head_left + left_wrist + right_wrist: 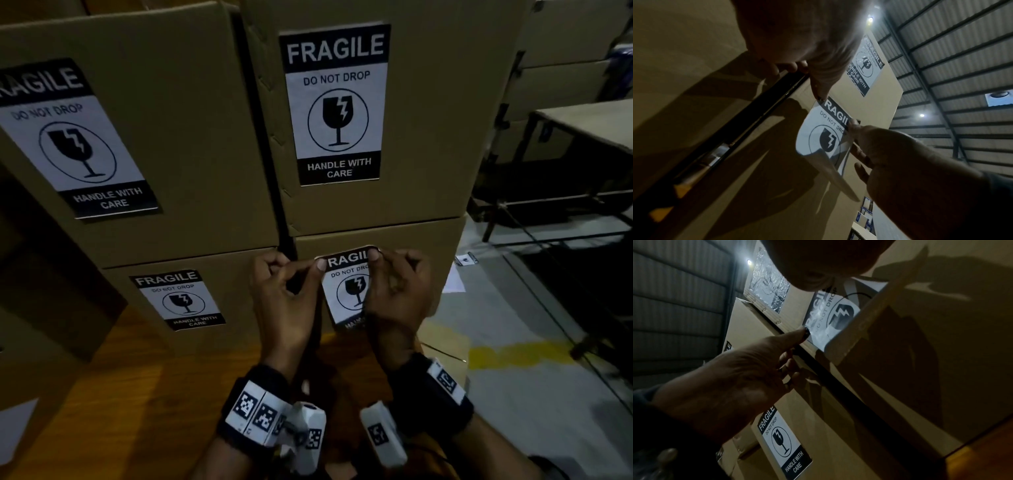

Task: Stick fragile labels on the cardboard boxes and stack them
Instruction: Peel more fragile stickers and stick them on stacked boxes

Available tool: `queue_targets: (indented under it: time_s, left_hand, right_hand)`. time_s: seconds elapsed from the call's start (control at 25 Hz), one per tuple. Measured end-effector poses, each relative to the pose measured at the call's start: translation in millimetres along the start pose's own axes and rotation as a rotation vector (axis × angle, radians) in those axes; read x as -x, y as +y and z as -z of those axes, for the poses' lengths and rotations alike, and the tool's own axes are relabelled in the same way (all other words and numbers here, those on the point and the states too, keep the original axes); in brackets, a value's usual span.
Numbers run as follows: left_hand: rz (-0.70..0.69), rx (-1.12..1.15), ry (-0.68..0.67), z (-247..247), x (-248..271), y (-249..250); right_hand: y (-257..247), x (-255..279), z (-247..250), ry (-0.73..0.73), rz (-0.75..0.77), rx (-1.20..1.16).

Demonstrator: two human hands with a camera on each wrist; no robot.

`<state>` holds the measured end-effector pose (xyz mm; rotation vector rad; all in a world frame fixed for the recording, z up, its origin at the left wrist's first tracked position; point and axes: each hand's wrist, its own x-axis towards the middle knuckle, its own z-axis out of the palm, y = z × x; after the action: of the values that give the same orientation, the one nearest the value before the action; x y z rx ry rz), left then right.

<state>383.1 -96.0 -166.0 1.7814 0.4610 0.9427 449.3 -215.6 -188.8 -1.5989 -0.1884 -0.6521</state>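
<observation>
Fragile labels: four, three stuck; fourth label (347, 284) pinched by left hand (286, 301) and right hand (397, 294) against lower-right cardboard box (428, 240).

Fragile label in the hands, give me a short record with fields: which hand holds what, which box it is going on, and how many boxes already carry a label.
label in hand: fragile label, top corners pinched, lower part loose
left hand: pinches top left corner
right hand: pinches top right corner
target box: lower right box, front face
label state: not yet pressed flat
labelled boxes in head view: three, upper left, upper right, lower left
stacking: two columns, two boxes high
</observation>
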Motion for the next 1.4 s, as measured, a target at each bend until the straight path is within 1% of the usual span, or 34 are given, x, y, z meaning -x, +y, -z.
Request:
queue_targets:
  time_s: [0.08,0.24,0.32,0.4,0.6,0.96,1.2,1.4]
  left_hand:
    - [-0.013,-0.051,0.040,-1,-3,-1]
    - [-0.106,-0.170,0.119,-5,-4,-2]
    - [-0.114,-0.221,0.149,-7,-7,-1]
    - [-0.127,-0.228,0.164,-9,-9,0]
    - [-0.169,-0.271,0.194,-12,-11,-4]
    - [-0.185,-0.275,0.238,-17,-13,-7]
    - [-0.250,-0.280,0.288,-19,-15,-14]
    - [-0.265,-0.277,0.302,-19,-16,-18]
  right_hand:
    - [6,2,-5,-0.015,-0.004,-0.044]
    - [11,1,-8,-0.029,0.043,-0.039]
    - [11,-2,-9,-0.028,0.060,-0.053]
    - [11,-5,-10,-0.016,0.067,-0.034]
    - [16,-7,-16,-0.030,0.022,-0.016]
    - [22,-9,-24,0.019,0.082,0.055]
    - [21,-9,-30,0.066,0.101,0.103]
    - [20,-10,-27,0.065,0.123,0.131]
